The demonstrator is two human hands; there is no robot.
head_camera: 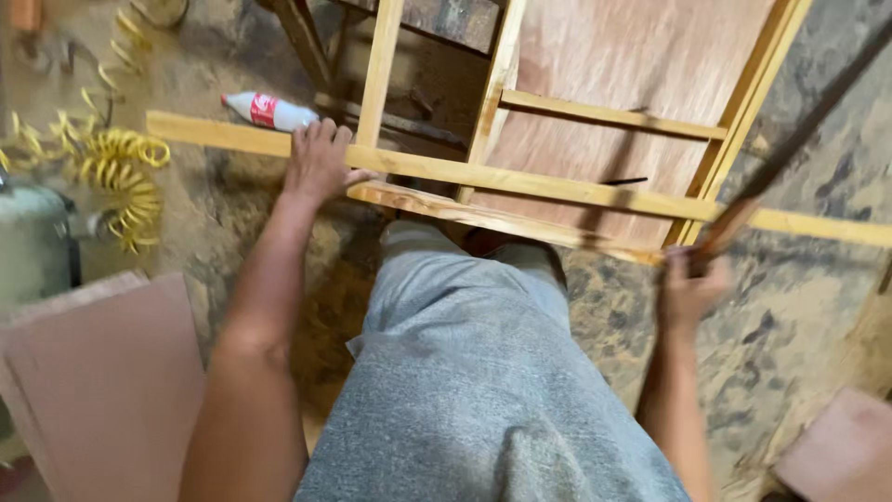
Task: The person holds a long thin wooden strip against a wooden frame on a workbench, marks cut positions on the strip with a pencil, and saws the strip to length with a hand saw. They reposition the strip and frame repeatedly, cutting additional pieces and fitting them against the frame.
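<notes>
Wooden batten is lying across the frame on the floor; I am pressing it w/ left hand, fingers flat on top. Right hand is closing around blurred tool handle. Better I am keeping the batten firm & square before striking.

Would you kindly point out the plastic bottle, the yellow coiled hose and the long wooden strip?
plastic bottle (279, 112), head view, on its white body.
yellow coiled hose (128, 177), head view, on its coils.
long wooden strip (520, 178), head view, mid-length.
</notes>
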